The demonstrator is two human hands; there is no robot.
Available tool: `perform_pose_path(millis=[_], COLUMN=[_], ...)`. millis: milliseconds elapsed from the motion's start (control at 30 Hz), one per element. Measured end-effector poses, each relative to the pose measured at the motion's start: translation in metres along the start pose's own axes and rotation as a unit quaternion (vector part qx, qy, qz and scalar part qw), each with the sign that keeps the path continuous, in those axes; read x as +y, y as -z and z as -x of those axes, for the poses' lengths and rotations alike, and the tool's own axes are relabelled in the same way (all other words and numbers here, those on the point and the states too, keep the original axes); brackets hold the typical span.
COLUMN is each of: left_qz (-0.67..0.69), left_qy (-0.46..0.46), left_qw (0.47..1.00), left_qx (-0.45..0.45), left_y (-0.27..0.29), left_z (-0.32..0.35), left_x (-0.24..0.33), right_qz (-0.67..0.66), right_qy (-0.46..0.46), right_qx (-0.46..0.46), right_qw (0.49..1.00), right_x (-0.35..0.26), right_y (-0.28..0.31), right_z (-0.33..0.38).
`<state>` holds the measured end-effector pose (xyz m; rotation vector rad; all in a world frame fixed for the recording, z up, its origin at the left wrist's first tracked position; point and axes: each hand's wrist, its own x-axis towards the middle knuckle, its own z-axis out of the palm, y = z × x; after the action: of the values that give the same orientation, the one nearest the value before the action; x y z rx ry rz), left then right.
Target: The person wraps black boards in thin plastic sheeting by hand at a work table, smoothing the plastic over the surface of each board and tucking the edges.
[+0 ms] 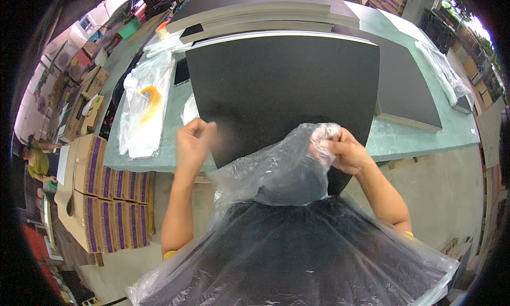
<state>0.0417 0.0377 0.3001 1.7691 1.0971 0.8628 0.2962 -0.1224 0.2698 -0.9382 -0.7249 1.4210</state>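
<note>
Thin, clear plastic film (281,170) with a glossy, crinkled surface fills the lower centre of the frame. Above it, the black panel (292,83) looks smooth and matt. The green tabletop (451,133) at right looks smooth, with a dull sheen. At upper left, a pile of plastic bags (135,115) looks shiny and wrinkled. The boxes (95,221) at lower left are matt brown cardboard.
</note>
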Motion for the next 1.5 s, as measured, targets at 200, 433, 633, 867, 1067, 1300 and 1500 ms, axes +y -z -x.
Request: perform_pose_path(millis=[200, 433, 633, 867, 1067, 1300, 1500], left_qz=[-0.024, 0.144, 0.115, -0.193, -0.187, -0.014, 0.374], left_qy=[-0.203, -0.043, -0.073, -0.147, -0.417, -0.200, -0.111], left_qw=[0.942, 0.936, 0.950, 0.939, 0.884, 0.914, 0.871], left_qx=[-0.268, -0.318, -0.281, 0.244, -0.099, -0.354, -0.297], left_y=[-0.053, -0.072, -0.064, 0.094, -0.038, -0.044, -0.054], left_z=[0.036, 0.037, 0.034, -0.036, 0.048, 0.039, 0.020], left_x=[0.054, 0.041, 0.030, -0.050, 0.061, 0.081, 0.070], right_qz=[0.123, -0.029, 0.001, -0.089, 0.216, 0.654, 0.382], right_qy=[0.007, -0.009, -0.006, 0.127, 0.351, 0.285, 0.236], right_qx=[-0.028, -0.011, -0.091, -0.034, -0.106, -0.122, -0.110], right_qw=[0.992, 0.999, 0.996, 0.987, 0.905, 0.690, 0.887], right_x=[0.002, 0.011, 0.005, -0.038, -0.073, -0.074, -0.047], right_y=[-0.020, -0.034, -0.014, 0.037, -0.036, -0.038, -0.023], right_z=[-0.007, -0.009, -0.009, 0.033, 0.018, 0.022, 0.037])
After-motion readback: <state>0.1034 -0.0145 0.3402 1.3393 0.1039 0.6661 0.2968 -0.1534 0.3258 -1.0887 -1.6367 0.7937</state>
